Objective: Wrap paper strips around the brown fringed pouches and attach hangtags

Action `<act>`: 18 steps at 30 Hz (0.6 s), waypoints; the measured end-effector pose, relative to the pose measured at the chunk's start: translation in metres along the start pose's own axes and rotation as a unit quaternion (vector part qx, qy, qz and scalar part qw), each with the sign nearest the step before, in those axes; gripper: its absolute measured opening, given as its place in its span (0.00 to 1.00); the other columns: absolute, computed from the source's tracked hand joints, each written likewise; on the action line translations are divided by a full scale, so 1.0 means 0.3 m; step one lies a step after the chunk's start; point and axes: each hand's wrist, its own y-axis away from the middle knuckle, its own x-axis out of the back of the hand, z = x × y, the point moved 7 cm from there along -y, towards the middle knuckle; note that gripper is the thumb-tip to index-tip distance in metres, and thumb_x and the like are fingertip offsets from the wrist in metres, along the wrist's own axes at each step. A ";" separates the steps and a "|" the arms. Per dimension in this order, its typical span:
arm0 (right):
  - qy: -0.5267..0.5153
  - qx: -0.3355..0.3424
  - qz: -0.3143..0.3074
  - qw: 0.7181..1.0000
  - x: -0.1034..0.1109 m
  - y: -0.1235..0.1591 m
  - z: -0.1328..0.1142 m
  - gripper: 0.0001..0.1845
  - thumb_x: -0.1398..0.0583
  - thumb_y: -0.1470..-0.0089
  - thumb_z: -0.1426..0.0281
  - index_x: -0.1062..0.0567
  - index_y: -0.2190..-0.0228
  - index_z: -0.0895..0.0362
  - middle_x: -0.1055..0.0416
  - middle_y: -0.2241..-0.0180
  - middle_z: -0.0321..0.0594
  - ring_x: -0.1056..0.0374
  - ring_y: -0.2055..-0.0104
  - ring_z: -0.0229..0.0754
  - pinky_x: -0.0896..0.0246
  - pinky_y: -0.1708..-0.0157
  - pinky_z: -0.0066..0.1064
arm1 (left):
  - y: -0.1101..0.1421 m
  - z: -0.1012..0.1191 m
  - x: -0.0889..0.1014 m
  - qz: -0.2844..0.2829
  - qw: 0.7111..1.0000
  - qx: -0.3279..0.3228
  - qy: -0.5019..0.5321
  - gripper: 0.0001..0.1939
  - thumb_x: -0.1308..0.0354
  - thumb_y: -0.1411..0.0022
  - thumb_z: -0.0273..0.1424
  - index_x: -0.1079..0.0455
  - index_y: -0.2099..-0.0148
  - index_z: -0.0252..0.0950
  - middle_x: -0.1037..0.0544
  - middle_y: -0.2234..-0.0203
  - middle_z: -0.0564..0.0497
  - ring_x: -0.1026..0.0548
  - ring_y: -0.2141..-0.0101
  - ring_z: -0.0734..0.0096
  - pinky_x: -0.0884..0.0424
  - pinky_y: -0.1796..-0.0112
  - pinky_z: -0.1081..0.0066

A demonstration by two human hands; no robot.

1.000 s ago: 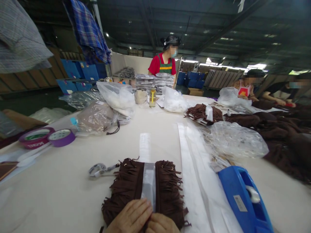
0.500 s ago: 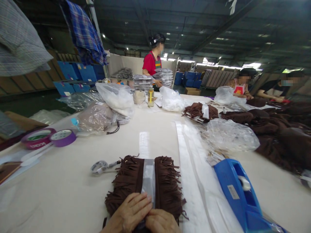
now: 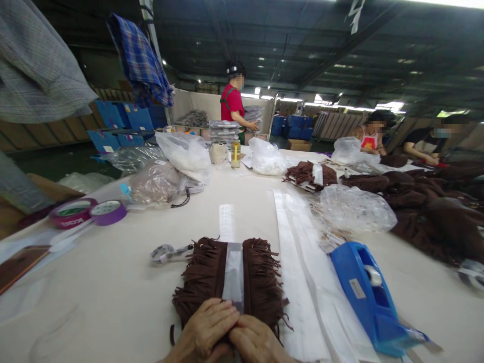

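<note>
A dark brown fringed bag (image 3: 206,282) lies in front of me, a translucent band (image 3: 233,275) running down its middle. My left hand (image 3: 212,322) is closed over the bag's near edge, fingers together on the band. Beside it, my right hand (image 3: 259,338) is closed with its fingers curled at the same near edge. The fingertips of both hands nearly meet; what lies beneath them is hidden. From the bag's far left corner extends a wrapped strap or chain end (image 3: 166,253). Behind the bag, a white strip (image 3: 227,222) lies on the table.
Long white sheets (image 3: 302,262) and a blue tape dispenser (image 3: 359,282) lie right. Purple tape rolls (image 3: 108,213) and a phone-like brown object (image 3: 22,264) are left. Further off are plastic bags (image 3: 355,209), another fringed bundle (image 3: 302,174), brown goods (image 3: 434,217) and co-workers (image 3: 232,103).
My hands stay at the bag's near edge, the right one slightly higher and more curled. The view has shifted a little. The co-worker in red has turned away from the near stack.
</note>
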 end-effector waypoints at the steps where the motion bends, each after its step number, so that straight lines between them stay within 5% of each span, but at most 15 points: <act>1: -0.002 0.000 -0.008 1.000 0.014 0.004 -0.003 0.18 0.59 0.38 0.75 0.31 0.67 0.61 0.28 0.73 0.42 0.31 0.67 0.37 0.33 0.62 0.24 | -0.005 0.005 0.007 0.004 1.000 -0.002 0.008 0.23 0.51 0.36 0.41 0.39 0.45 0.31 0.24 0.57 0.46 0.29 0.52 0.68 0.35 0.50 0.68; 4: 0.010 -0.010 -0.012 1.000 0.077 0.048 -0.011 0.13 0.55 0.40 0.77 0.32 0.60 0.62 0.27 0.67 0.44 0.31 0.60 0.38 0.35 0.58 0.26 | -0.021 0.016 0.028 0.014 1.000 -0.004 0.020 0.18 0.51 0.36 0.40 0.35 0.50 0.34 0.22 0.60 0.48 0.27 0.55 0.70 0.34 0.52 0.70; 8: 0.044 -0.094 -0.001 0.995 0.112 0.183 -0.008 0.13 0.49 0.47 0.80 0.31 0.62 0.57 0.28 0.70 0.41 0.32 0.67 0.38 0.34 0.67 0.26 | -0.024 0.021 0.024 -0.004 1.000 0.015 0.026 0.14 0.53 0.35 0.39 0.32 0.55 0.36 0.23 0.60 0.49 0.28 0.54 0.70 0.34 0.52 0.68; 13: -0.049 -0.267 0.026 0.962 0.027 0.319 -0.002 0.10 0.49 0.48 0.78 0.31 0.68 0.55 0.34 0.74 0.36 0.34 0.73 0.36 0.39 0.74 0.23 | -0.008 0.018 0.012 0.008 0.999 0.040 0.032 0.14 0.55 0.34 0.38 0.33 0.54 0.36 0.23 0.59 0.48 0.29 0.53 0.68 0.35 0.53 0.65; 18: -0.028 -0.284 0.010 0.958 -0.036 0.320 -0.018 0.10 0.45 0.52 0.76 0.30 0.66 0.53 0.33 0.72 0.36 0.35 0.71 0.37 0.39 0.70 0.25 | -0.009 0.022 0.013 0.011 0.998 0.042 0.038 0.15 0.56 0.33 0.38 0.33 0.55 0.36 0.23 0.59 0.48 0.28 0.54 0.68 0.35 0.53 0.64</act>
